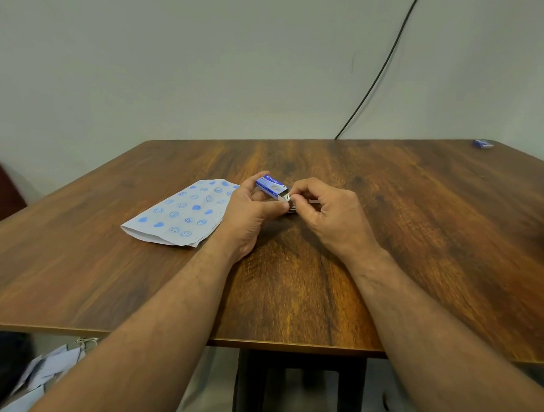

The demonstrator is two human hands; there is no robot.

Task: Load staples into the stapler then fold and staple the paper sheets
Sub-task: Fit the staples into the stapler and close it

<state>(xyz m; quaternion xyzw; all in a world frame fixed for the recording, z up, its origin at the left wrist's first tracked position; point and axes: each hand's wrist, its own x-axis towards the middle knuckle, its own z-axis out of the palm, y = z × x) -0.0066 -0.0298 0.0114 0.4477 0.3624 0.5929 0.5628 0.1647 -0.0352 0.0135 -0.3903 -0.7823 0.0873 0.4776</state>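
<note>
A small blue staple box (pixel 271 185) is held above the middle of the wooden table (pixel 418 226) in my left hand (pixel 252 211). Its right end is slid open. My right hand (pixel 326 207) pinches at that open end with thumb and forefinger, on something small and metallic that I cannot make out clearly. A dark metal piece, perhaps the stapler (pixel 295 208), lies mostly hidden under both hands. To the left lie folded paper sheets (pixel 184 213), white with blue smiley faces, flat on the table.
A second small blue box (pixel 483 143) sits at the table's far right corner. A black cable (pixel 380 71) runs down the wall behind the table. Loose paper pieces (pixel 43 373) lie on the floor at the lower left.
</note>
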